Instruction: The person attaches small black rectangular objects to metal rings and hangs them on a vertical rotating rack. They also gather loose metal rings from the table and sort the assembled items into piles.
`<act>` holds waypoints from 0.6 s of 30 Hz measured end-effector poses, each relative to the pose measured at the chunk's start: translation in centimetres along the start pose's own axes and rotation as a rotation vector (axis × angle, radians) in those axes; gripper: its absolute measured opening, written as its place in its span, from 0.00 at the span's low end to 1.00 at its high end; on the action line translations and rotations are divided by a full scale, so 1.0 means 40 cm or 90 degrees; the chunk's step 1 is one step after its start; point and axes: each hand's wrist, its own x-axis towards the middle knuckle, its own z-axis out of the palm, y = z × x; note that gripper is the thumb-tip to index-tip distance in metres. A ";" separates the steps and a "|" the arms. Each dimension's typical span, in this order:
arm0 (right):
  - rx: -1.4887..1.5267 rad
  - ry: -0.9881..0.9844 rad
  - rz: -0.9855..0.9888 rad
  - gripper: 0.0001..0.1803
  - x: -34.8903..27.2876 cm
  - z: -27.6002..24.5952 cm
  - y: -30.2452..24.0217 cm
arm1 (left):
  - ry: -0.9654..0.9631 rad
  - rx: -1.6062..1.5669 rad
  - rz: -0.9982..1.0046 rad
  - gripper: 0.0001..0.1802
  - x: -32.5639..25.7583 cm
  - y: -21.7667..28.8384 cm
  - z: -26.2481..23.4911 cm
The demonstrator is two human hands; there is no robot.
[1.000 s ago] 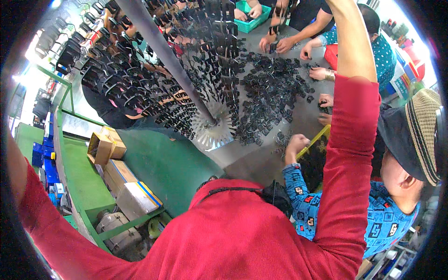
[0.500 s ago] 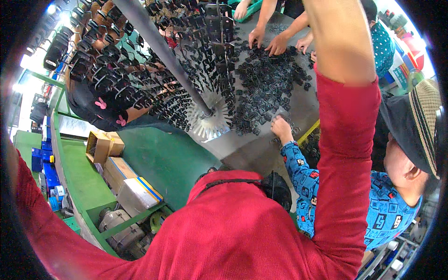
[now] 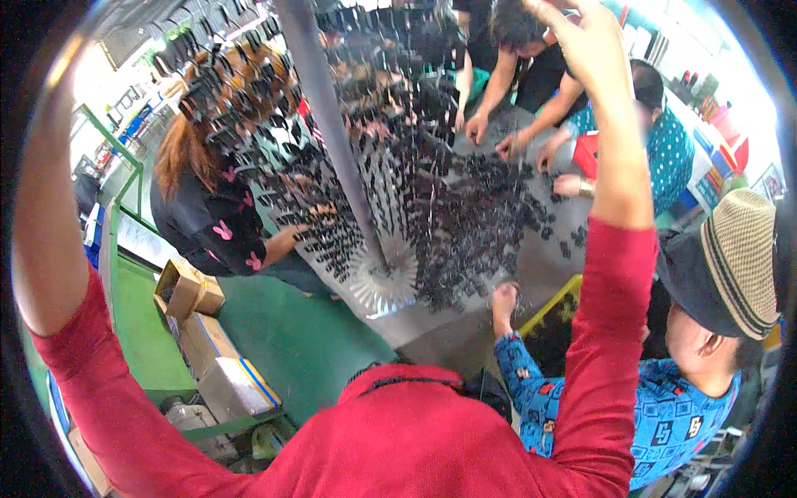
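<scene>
We raise both arms toward a grey pole (image 3: 332,133) that runs from the top centre down to a ribbed metal base (image 3: 383,282) on the table (image 3: 540,266), its long axis leaning slightly left at the top. Small black parts (image 3: 465,216) hang around it and lie piled to its right. The right hand (image 3: 573,37) is cut off at the top edge; we cannot tell its finger spread. The left hand is out of view.
</scene>
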 end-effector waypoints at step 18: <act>0.261 -0.114 0.117 0.13 0.033 0.049 -0.143 | -0.170 -0.091 -0.151 0.29 -0.046 -0.017 -0.160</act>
